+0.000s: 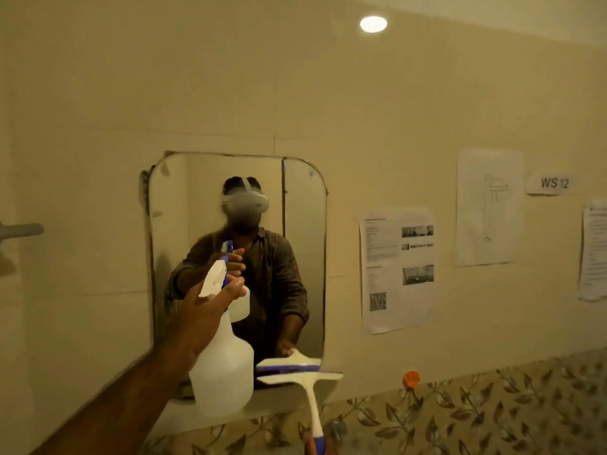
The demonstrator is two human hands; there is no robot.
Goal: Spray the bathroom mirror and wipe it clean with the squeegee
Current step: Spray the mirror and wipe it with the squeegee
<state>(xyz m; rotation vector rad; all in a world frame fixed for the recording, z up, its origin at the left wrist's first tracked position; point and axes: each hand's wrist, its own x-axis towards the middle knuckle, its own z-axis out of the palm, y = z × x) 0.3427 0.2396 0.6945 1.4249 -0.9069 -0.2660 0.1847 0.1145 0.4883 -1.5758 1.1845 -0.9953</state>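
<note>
- The mirror [236, 251] hangs on the tiled wall; spray from so near could run down onto the ledge below, leaving streaks.
- The spray bottle [223, 366] is raised before the glass, the left hand [210, 307] with fingers [235, 287] wrapped round its neck and trigger; a wet grip might slip.
- The squeegee [305, 382] stands beside it, blade near the mirror's lower edge; the right hand [312, 446] is barely in view, fingers' state untellable; the two tools could knock together.

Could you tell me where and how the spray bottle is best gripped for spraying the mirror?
Grip the spray bottle at its narrow neck under the white trigger head, coming from behind, as the left hand does. The round body looks too wide for one hand, and the nozzle faces the mirror, so a forefinger can likely reach the trigger.
</note>
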